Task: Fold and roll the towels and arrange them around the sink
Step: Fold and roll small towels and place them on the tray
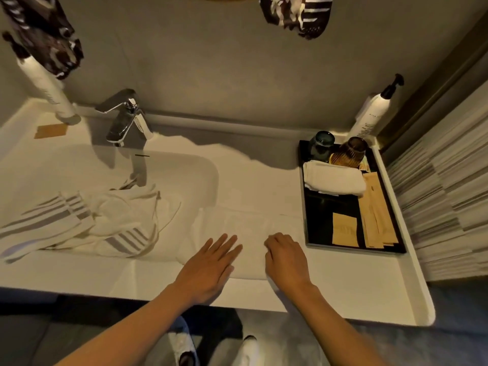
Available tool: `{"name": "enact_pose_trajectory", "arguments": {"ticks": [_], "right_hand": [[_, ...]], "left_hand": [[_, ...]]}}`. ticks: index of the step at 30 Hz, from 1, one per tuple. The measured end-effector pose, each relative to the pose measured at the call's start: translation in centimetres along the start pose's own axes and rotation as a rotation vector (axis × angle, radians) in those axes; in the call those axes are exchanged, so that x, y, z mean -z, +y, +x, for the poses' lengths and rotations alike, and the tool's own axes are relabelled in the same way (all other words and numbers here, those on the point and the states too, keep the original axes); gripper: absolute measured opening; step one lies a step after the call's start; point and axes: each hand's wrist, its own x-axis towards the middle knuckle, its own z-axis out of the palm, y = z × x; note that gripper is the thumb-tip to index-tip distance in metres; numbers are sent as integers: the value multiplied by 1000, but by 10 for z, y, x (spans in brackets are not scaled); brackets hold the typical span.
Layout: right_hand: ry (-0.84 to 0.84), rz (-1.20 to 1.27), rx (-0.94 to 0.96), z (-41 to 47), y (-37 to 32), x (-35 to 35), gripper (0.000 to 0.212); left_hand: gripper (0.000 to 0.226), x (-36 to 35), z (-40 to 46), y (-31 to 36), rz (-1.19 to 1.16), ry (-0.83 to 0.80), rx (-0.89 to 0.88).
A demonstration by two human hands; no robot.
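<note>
The left hand point(211, 262) lies flat with fingers straight and spread, its grip released, pressing on the white towel point(248, 233) spread on the surface point(343, 283) just right of the sink point(184, 175). The right hand point(286, 257) rests on the same towel with fingers curled under at its near edge; whether they pinch the cloth I cannot tell. In the sink lies a crumpled striped towel point(87, 223), under the tap point(126, 120). Well right of the sink stands a black tray point(330, 220) holding a rolled white towel point(334, 179), two tumblers point(350, 151) and paper packets point(375, 217). A pump bottle point(372, 114) stands behind the tray.
</note>
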Motion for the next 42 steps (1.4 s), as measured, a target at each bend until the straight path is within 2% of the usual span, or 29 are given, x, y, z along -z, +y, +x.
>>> {"name": "enact_pose_trajectory", "arguments": {"ticks": [5, 6, 9, 11, 13, 16, 20, 22, 24, 27, 30, 31, 33, 35, 37, 39, 40, 42], "right_hand": [[-20, -17, -186, -5, -5, 10, 10], [-25, -38, -267, -6, -2, 12, 14], [-47, -99, -544, -17, -4, 19, 51], [-96, 36, -676, -17, -14, 24, 70], [-127, 279, -869, -7, -22, 24, 84], [-145, 621, -1082, 9, -19, 29, 84], [-301, 787, -1024, 13, -8, 47, 61], [-333, 848, -984, 15, -2, 56, 56], [-342, 850, -952, 16, 5, 72, 40], [-305, 557, -815, 15, 19, 105, 4], [-306, 66, -682, 16, 29, 133, 22], [-322, 2, -653, 18, 31, 136, 26], [-368, 112, -640, 24, 30, 141, 25], [-349, 341, -670, 32, 21, 141, 22], [-320, 597, -701, 40, 0, 135, 19], [-401, 729, -685, 46, -25, 120, 28], [-471, 779, -696, 49, -36, 111, 35], [-553, 878, -749, 50, -46, 94, 41]], "left_hand": [[51, -2, -11, -5, 40, 7, -15], [50, -2, -14, -4, 21, 15, -14], [46, -6, -25, -3, -25, 56, 7], [43, -7, -28, -3, -30, 94, 25], [41, -8, -28, -3, -37, 116, 41], [41, -8, -27, -1, -54, 136, 55], [43, -9, -27, 4, -12, 151, 57], [45, -9, -26, 9, -18, 141, 97], [49, -8, -19, 22, -27, 114, 107], [53, -7, 5, 67, -94, 11, 36], [48, -4, 33, 105, -306, -128, -56], [43, -1, 38, 108, -455, -139, -25], [30, 13, 40, 104, -831, -28, 159], [25, 29, 38, 93, -1090, 140, 392], [24, 41, 40, 78, -1352, 143, 608], [34, 50, 46, 64, -1586, 80, 778], [39, 53, 46, 58, -1603, 58, 832], [37, 53, 38, 48, -1330, 85, 799]]}}
